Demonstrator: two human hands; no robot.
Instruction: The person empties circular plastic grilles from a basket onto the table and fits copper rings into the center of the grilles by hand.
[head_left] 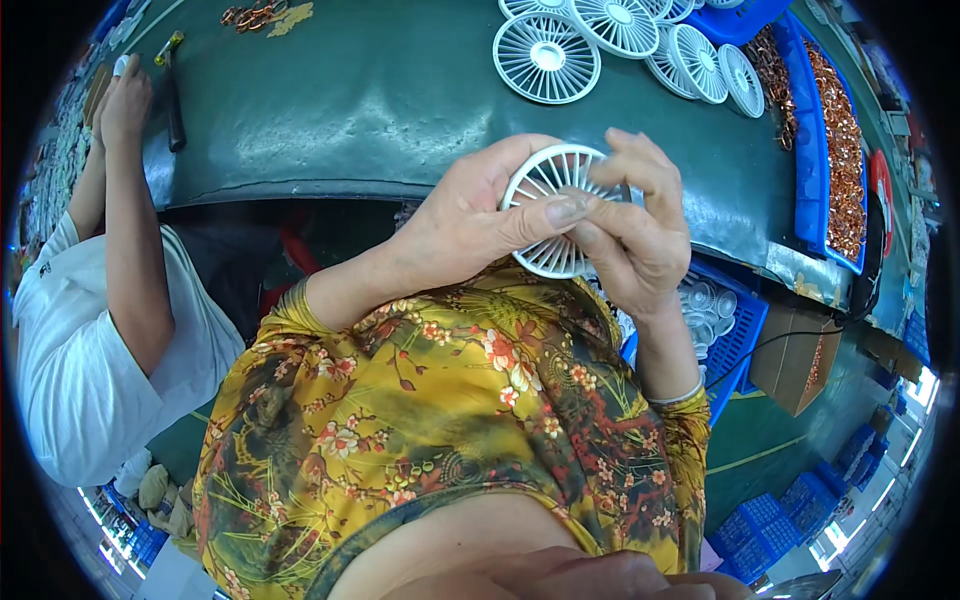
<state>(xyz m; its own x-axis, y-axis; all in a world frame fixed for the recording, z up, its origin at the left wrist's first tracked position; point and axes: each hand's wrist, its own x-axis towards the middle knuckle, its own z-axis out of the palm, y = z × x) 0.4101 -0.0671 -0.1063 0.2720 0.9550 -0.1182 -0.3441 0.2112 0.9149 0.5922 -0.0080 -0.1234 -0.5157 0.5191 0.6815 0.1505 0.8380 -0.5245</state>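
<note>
Wheel, frame centre, seemingly in progress; left hand pinches rim, right hand bunched over spokes, hold unclear; loose wheels on counter, upper right, finished or waiting: cannot tell

A white spoked disc sits in the left grip, its left rim caught between that hand's thumb and fingers. Its spoked face is turned up, with thin, straight spokes running inward from a smooth, round rim. The right grip lies over its right side; thumbs and fingers hide its centre.
</note>
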